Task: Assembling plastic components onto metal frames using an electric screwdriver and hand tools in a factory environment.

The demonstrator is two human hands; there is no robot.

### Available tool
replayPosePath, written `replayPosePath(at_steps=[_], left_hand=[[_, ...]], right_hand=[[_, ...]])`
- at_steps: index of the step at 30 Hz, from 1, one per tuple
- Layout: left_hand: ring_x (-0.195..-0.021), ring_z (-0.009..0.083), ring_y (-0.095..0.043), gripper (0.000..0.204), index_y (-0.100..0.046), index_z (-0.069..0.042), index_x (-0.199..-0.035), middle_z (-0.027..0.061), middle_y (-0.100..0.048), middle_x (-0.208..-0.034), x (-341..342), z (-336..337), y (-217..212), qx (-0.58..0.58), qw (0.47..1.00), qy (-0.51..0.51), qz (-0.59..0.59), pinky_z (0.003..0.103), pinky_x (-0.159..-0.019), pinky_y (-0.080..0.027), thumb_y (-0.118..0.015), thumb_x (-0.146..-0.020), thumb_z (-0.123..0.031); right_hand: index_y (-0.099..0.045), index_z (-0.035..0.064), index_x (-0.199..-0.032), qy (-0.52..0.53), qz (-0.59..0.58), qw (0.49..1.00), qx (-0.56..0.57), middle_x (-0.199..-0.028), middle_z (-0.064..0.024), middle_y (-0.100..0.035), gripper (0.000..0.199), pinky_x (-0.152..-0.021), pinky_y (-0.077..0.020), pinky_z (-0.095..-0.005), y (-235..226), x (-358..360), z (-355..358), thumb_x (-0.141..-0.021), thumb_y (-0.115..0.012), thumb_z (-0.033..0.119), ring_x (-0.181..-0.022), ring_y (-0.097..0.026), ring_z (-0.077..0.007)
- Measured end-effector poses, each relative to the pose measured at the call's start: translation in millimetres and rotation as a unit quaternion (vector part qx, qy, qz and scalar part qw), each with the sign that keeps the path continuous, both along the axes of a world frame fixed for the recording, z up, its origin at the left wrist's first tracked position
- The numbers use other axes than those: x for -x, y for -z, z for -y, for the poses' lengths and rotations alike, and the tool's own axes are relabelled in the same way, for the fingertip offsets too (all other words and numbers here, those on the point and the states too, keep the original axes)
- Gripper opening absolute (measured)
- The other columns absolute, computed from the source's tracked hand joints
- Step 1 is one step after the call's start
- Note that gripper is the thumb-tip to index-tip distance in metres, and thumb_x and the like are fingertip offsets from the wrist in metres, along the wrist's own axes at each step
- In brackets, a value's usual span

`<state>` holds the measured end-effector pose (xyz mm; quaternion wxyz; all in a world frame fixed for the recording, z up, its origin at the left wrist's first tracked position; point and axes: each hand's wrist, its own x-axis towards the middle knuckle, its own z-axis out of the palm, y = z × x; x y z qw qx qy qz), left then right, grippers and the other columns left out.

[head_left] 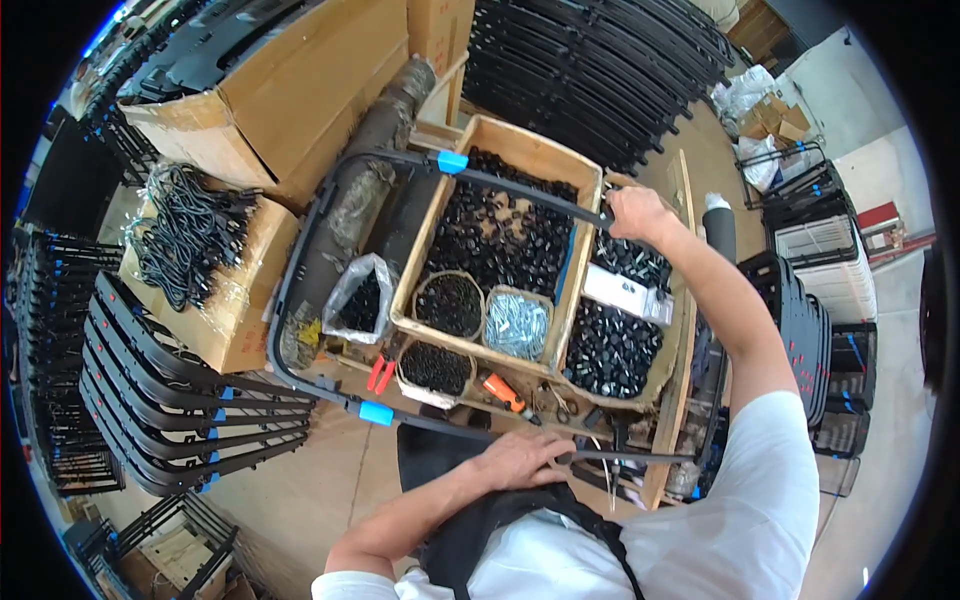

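A large black U-shaped tubular frame (298,238) lies across the workbench, its bend to the left, with blue tape wrapped on both arms. Fingers of my right hand (637,214) close around the end of its far arm, above the bins. My left hand (520,459) is curled over the near arm at the bench's front edge, close to my body. Beneath the frame stands a wooden bin (440,225) of small black plastic parts. Inside it are a tub of dark screws (448,305) and a tub of silvery screws (517,325).
More black parts (612,350) fill a box on the right. An orange-handled tool (508,395) and red-handled pliers (381,374) lie near the front. Coiled black cables (190,240) top a carton at left. Stacked black frames (170,400) stand at left, others (590,70) behind.
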<state>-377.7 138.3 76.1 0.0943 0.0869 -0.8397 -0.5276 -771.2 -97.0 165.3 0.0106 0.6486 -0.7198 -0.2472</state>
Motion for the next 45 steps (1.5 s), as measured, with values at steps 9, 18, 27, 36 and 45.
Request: replayPosePath(at_steps=[9,18,27,36,45], left_hand=[[-0.105,0.0429,-0.069,0.053,-0.051,-0.011,-0.133,0.0182,-0.071,-0.113,0,-5,12,-0.015,1.000,0.010,0.019,0.052,-0.088,-0.057,-0.072,-0.097,-0.044],[-0.103,0.0346,-0.072,0.040,-0.062,-0.013,-0.128,0.0118,-0.071,-0.118,-1,-21,24,0.093,0.995,-0.030,-0.004,0.047,-0.089,-0.059,-0.066,-0.100,-0.042],[-0.104,0.0338,-0.072,0.051,-0.059,-0.012,-0.133,0.0143,-0.071,-0.121,-1,-19,16,0.051,0.998,-0.044,0.002,0.047,-0.087,-0.059,-0.072,-0.096,-0.044],[-0.101,0.0279,-0.066,0.031,-0.065,-0.017,-0.122,0.0058,-0.063,-0.102,-1,-11,8,0.117,0.987,-0.040,-0.098,0.040,-0.082,-0.055,-0.073,-0.095,-0.029],[-0.079,0.0351,-0.071,0.023,-0.063,-0.014,-0.097,0.0124,-0.065,-0.068,17,-19,0,0.168,0.986,-0.004,-0.025,0.048,-0.074,-0.054,-0.064,-0.101,-0.037]], right_hand=[[-0.079,0.0073,-0.104,-0.018,-0.135,0.974,-0.179,-0.113,-0.0147,-0.079,0.026,-0.089,-0.0625,-0.0469,8,20,3,-0.083,-0.068,0.020,-0.106,-0.077,-0.0319],[-0.078,0.0078,-0.102,0.012,0.021,0.996,0.091,-0.106,-0.0167,-0.079,0.024,-0.089,-0.0623,-0.0475,16,-3,10,-0.087,-0.068,0.023,-0.105,-0.077,-0.0322],[-0.079,0.0071,-0.104,-0.019,-0.082,0.996,-0.026,-0.101,-0.0168,-0.079,0.025,-0.081,-0.0629,-0.0471,41,20,-3,-0.086,-0.066,0.018,-0.097,-0.078,-0.0305],[-0.080,0.0087,-0.101,-0.019,-0.066,0.997,-0.046,-0.107,-0.0166,-0.079,0.021,-0.085,-0.0632,-0.0444,34,2,1,-0.091,-0.063,0.017,-0.102,-0.078,-0.0320],[-0.082,0.0098,-0.106,-0.002,-0.041,0.999,-0.024,-0.114,-0.0124,-0.080,0.022,-0.089,-0.0619,-0.0452,37,8,-1,-0.090,-0.068,0.016,-0.107,-0.077,-0.0294]])
